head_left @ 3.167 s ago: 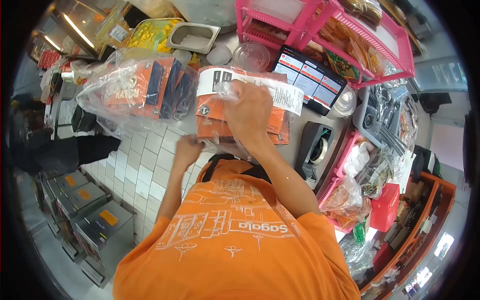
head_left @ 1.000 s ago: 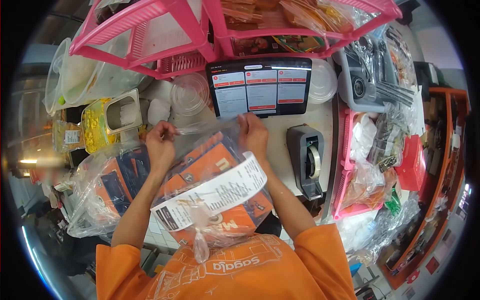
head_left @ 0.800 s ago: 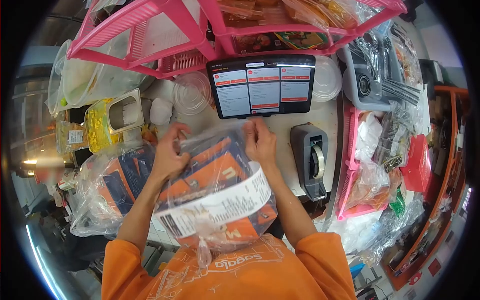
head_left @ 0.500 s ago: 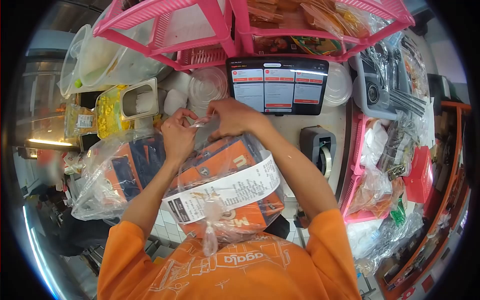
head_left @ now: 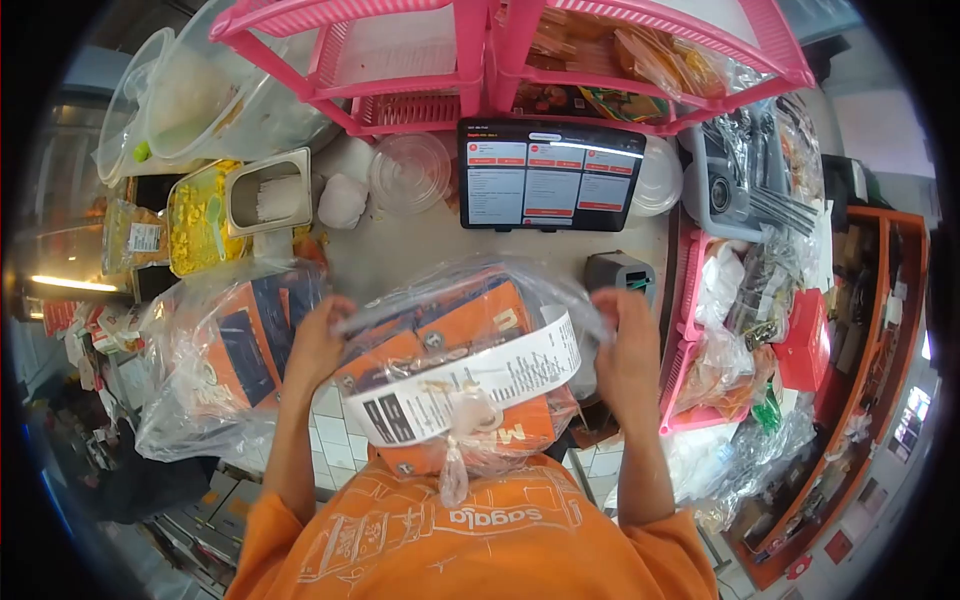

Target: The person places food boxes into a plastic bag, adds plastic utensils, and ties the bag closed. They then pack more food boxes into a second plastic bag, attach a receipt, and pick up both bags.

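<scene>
A clear plastic bag point(head_left: 560, 278) with orange and dark blue boxes point(head_left: 468, 322) in it lies close to my body. Across its front runs a long white printed receipt point(head_left: 470, 385), with a knotted twist of plastic point(head_left: 455, 470) hanging below. My left hand point(head_left: 320, 342) pinches the bag's left edge. At the opposite side, my right hand point(head_left: 628, 345) grips the bag's right edge, slightly blurred. The plastic is stretched between both hands over the boxes. Beside my left arm stands another clear bag point(head_left: 180, 380) with similar boxes.
A tablet point(head_left: 550, 175) stands behind the bag, below pink shelves point(head_left: 470, 60). A grey tape dispenser point(head_left: 620, 272) is by my right hand. Round clear lids point(head_left: 410, 172), a steel container point(head_left: 270, 192) and a yellow-filled tub point(head_left: 200, 225) stand left. Pink baskets point(head_left: 685, 350) line the right.
My hands were together at the bag's far top, working the plastic. They have moved apart and toward me, left and right, and the bag's top now lies spread out.
</scene>
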Demonstrator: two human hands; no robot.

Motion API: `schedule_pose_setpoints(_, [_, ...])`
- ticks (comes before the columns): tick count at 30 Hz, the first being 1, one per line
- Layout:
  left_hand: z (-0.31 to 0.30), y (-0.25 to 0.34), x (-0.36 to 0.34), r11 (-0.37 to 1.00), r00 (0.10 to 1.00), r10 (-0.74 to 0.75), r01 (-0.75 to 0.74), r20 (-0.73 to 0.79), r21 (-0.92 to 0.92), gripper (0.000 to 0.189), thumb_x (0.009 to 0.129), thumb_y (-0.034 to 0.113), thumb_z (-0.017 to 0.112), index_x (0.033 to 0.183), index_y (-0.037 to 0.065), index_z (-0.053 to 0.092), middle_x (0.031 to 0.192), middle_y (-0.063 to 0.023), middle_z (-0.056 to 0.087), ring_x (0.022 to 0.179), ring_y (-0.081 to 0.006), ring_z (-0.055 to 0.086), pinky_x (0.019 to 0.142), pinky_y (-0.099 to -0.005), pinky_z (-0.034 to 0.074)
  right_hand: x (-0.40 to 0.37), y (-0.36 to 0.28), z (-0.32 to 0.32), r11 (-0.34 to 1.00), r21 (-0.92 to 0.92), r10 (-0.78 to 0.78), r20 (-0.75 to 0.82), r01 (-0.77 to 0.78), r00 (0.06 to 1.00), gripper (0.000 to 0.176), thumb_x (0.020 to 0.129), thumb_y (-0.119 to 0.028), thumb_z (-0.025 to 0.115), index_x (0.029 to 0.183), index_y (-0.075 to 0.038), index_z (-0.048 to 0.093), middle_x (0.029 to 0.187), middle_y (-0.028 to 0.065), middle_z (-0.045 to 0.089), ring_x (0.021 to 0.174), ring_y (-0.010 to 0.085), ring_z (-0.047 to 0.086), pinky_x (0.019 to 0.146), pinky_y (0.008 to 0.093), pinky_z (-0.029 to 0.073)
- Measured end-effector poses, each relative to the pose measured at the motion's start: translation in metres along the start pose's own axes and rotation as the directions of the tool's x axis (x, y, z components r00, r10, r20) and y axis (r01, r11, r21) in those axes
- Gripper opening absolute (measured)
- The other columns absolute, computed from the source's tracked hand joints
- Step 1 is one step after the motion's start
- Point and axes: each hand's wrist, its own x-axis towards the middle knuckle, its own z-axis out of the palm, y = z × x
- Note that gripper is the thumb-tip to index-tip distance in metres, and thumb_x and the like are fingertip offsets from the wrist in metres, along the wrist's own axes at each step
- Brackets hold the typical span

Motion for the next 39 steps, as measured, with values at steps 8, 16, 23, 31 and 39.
schedule_pose_setpoints(8, [0.036,-0.005,-0.136,0.985,0.971,-0.073,0.035,-0.227,-0.167,0.028,0.086,-0.002,0.05,0.113,-0.004,0.056,0.092,-0.0235,0.067,0.082,-0.0344,0.069,0.071,-0.0401,0.052,-0.082,-0.031,-0.034,0.99,-0.04,0.138,0.037,-0.136,0.99,0.029,0.077,0.007,0.056,0.104,-0.002,0.058,0.091,0.0157,0.054,0.084,0.0344,0.058,0.073,0.0414,0.046])
schedule_pose_setpoints(16, [0.035,-0.011,-0.106,0.819,0.851,-0.09,-0.233,-0.518,-0.524,0.007,0.086,-0.002,0.055,0.08,0.002,0.055,0.064,-0.0032,0.054,0.055,-0.0136,0.051,0.053,-0.0282,0.039,-0.021,0.005,-0.007,0.167,0.906,0.286,0.332,-0.388,0.899,0.017,0.098,-0.015,0.055,0.106,-0.002,0.061,0.096,0.0054,0.065,0.07,0.0136,0.056,0.059,0.0308,0.045])
schedule_pose_setpoints(23, [0.015,-0.002,-0.11,0.94,0.41,0.327,-0.233,-0.851,0.249,0.015,0.07,-0.008,0.057,0.079,0.004,0.054,0.063,-0.0046,0.048,0.054,-0.0151,0.049,0.053,-0.0288,0.035,0.019,-0.03,-0.022,0.172,0.979,0.116,0.087,-0.106,0.989,0.043,0.084,0.007,0.066,0.124,-0.003,0.053,0.085,-0.005,0.049,0.067,0.004,0.051,0.051,0.0207,0.044])
schedule_pose_setpoints(31, [-0.018,0.013,-0.145,0.912,0.681,0.177,-0.386,-0.71,-0.142,0.019,0.074,-0.011,0.046,0.084,0.001,0.057,0.069,-0.0077,0.059,0.059,-0.0159,0.055,0.055,-0.028,0.042,-0.029,-0.044,-0.042,0.904,-0.255,-0.397,-0.198,0.344,0.896,0.034,0.076,0.005,0.057,0.11,0.0,0.056,0.076,0.0071,0.052,0.066,0.0241,0.058,0.067,0.0355,0.049])
schedule_pose_setpoints(39, [-0.035,0.058,-0.136,-0.044,0.866,0.246,-0.439,-0.436,-0.897,0.05,0.068,-0.016,0.038,0.115,-0.002,0.045,0.118,-0.0254,0.063,0.087,-0.0122,0.057,0.049,-0.0203,0.038,0.002,-0.06,-0.058,0.138,0.979,0.238,0.113,-0.149,0.965,0.02,0.098,-0.012,0.042,0.095,-0.004,0.06,0.076,0.0048,0.06,0.054,0.0126,0.052,0.048,0.0275,0.044])
